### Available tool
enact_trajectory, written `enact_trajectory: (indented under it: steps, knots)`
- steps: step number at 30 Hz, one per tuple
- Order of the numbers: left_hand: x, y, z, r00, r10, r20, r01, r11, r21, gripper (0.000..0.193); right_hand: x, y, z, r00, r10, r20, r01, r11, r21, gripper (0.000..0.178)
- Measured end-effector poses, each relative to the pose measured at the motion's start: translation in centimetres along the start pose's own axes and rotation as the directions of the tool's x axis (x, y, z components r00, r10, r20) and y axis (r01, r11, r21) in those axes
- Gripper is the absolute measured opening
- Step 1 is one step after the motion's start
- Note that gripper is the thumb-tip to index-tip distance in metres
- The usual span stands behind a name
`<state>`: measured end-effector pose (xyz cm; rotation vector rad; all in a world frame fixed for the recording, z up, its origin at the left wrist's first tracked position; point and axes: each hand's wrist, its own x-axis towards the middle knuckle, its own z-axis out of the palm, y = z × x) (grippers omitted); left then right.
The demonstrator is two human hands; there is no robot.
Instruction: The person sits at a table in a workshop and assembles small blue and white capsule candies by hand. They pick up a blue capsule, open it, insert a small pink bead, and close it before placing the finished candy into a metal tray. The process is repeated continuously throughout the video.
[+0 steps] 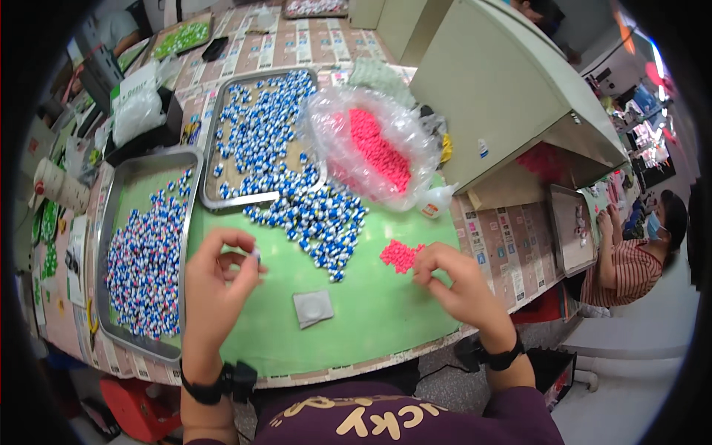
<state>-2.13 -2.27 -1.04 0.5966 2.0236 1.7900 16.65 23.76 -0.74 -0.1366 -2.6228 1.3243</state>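
Observation:
My left hand (221,278) is raised over the left part of the green mat (282,348). Its thumb and forefinger pinch a small blue-and-white piece (256,254), only partly visible. My right hand (458,280) has its fingertips pressed together at the edge of a little heap of pink pieces (397,256); what they hold, if anything, is hidden. Between the hands a loose pile of blue-and-white pieces (326,230) spreads over the mat. Closer to me lies a grey square pad (313,308).
At left, a metal tray (194,167) holds pieces with pink spots. A second metal tray (210,141) of blue-and-white pieces lies behind the pile. Beside it are an open plastic bag (330,111) of pink pieces and a small white bottle (436,201). A beige cabinet (512,81) stands right; a co-worker (630,256) sits beyond.

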Motion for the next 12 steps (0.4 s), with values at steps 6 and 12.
enact_trajectory:
  steps: [6, 12]
  knots:
    - [-1.2, 2.7, 2.5, 0.958, 0.046, 0.282, 0.017, 0.976, -0.218, 0.017, 3.2, -5.2, 2.6, 0.956, -0.293, -0.023, 0.285, 0.905, 0.315, 0.021]
    - [-1.1, 1.2, 3.9, 0.891, -0.001, 0.455, 0.210, 0.888, -0.409, 0.020, 4.3, -6.5, 4.4, 0.843, -0.451, -0.293, 0.512, 0.840, 0.180, 0.019]
